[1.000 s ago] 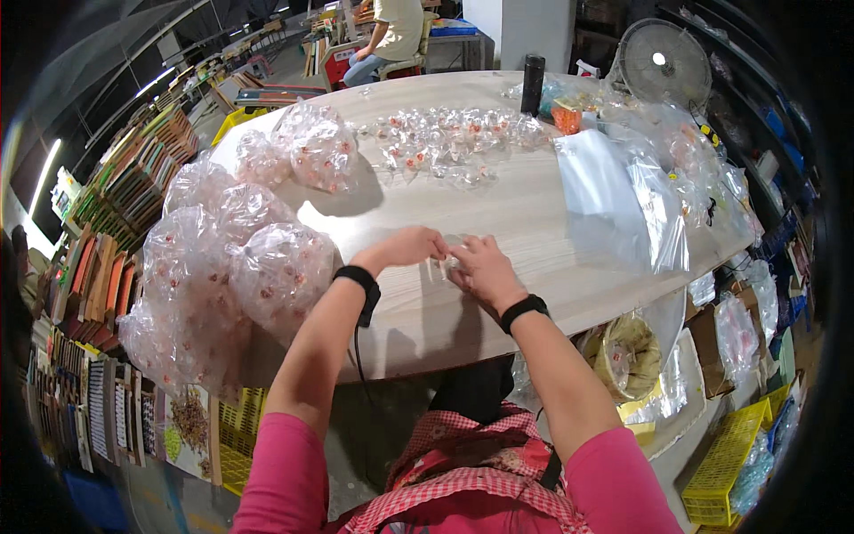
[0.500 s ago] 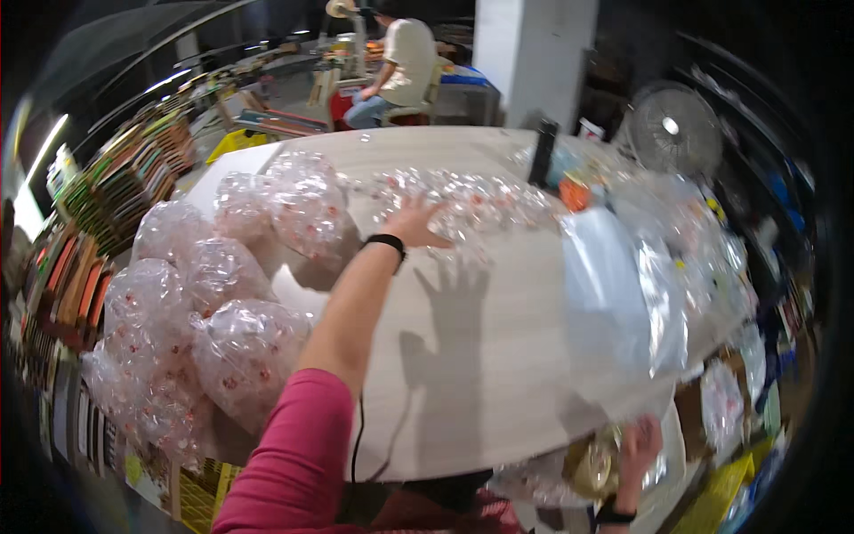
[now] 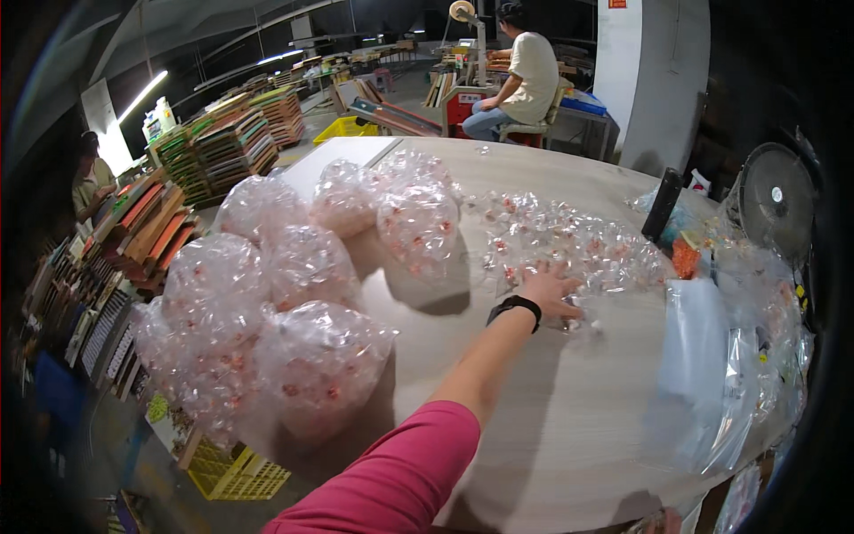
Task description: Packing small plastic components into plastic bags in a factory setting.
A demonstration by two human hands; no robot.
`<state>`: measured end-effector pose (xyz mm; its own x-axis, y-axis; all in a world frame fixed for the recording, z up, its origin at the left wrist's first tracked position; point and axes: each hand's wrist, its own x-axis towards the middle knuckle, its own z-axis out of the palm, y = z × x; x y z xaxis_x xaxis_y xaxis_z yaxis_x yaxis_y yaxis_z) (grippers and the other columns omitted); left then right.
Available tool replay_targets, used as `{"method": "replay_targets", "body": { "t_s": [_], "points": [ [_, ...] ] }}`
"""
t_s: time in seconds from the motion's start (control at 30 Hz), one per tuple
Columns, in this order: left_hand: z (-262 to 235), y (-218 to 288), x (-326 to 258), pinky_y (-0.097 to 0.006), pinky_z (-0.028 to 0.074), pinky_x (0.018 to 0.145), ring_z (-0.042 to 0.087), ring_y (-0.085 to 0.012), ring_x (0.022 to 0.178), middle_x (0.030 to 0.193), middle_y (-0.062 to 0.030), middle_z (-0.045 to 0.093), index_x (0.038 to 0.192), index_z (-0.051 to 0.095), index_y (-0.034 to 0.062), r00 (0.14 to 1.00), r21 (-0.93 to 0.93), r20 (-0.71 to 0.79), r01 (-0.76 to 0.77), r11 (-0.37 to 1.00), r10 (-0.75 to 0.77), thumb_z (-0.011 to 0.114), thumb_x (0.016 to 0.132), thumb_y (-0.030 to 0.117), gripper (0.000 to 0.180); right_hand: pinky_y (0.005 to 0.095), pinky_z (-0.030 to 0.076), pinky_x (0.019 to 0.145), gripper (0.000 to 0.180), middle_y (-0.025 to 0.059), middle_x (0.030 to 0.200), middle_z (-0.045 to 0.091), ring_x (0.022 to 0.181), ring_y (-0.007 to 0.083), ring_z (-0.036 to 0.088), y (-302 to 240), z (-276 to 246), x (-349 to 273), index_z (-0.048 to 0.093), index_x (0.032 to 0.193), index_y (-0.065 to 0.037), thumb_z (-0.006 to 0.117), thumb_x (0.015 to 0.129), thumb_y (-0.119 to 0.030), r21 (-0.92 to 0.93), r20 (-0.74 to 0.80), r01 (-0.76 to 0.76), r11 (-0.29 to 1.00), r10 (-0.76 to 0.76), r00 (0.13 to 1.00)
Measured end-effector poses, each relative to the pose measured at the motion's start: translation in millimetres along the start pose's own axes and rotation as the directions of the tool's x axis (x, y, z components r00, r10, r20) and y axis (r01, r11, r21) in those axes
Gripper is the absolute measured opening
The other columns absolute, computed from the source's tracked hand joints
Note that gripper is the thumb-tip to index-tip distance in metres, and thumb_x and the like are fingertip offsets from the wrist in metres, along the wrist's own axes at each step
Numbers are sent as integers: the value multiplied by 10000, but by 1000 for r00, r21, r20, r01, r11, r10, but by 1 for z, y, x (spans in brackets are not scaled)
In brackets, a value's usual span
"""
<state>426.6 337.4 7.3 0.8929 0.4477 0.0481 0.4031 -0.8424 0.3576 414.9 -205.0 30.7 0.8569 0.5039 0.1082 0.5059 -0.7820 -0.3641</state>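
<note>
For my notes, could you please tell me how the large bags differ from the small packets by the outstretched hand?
The large bags are far bigger than the small packets. The large bags are puffed and rounded; the small packets lie spread in a low layer. The large bags lie farther left than the small packets. Both are clear and shiny, with reddish bits.

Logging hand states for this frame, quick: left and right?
Left hand: open, spread at the edge of the small clear plastic packets; grip on any cannot be told.
Right hand: not in view, cannot be told.
</note>
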Motion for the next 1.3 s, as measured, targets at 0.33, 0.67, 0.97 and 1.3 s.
{"method": "replay_targets", "body": {
  "t_s": [0.33, 0.67, 0.97, 1.3],
  "points": [
    [12, 46, -122, -767, 138, 1009, 184, -450, 1391, 1521, -93, 292, 1347, 507, 345, 981, 71, -88, -168, 983, 173, 636, 712, 687, 733, 394, 421, 992, 329, 164, 1210, 598, 1151, 339, 547, -110, 48, 39, 625, 1139, -47, 661, 817, -103, 345, -220, 396, 851, -337, 915],
    [16, 58, -212, -761, 130, 1014, 195, -446, 1390, 1535, -129, 252, 1444, 386, 247, 974, 41, -73, -211, 977, 213, 579, 741, 731, 875, 542, 327, 1072, 638, 118, 1501, 320, 1374, 395, 283, -146, 82, 154, 343, 1441, -191, 609, 867, -267, 89, -20, 569, 817, -570, 821],
    [12, 38, -243, -754, 183, 999, 262, -388, 1356, 1503, -77, 300, 1277, 547, 244, 982, 96, -156, -90, 991, 105, 573, 870, 506, 484, 498, 360, 1053, 495, 56, 1429, 415, 1326, 308, 362, -171, 124, 185, 521, 1303, -244, 627, 832, -353, -76, 182, 477, 876, -458, 870],
    [19, 42, -236, -780, 186, 975, 267, -368, 1352, 1444, -60, 368, 1166, 590, 212, 979, 61, -199, -44, 997, 55, 611, 844, 442, 396, 425, 494, 782, 412, 202, 946, 616, 863, 366, 616, -166, 90, 202, 539, 1170, -72, 671, 823, -251, 198, -34, 509, 838, -513, 858]
  ]
}}
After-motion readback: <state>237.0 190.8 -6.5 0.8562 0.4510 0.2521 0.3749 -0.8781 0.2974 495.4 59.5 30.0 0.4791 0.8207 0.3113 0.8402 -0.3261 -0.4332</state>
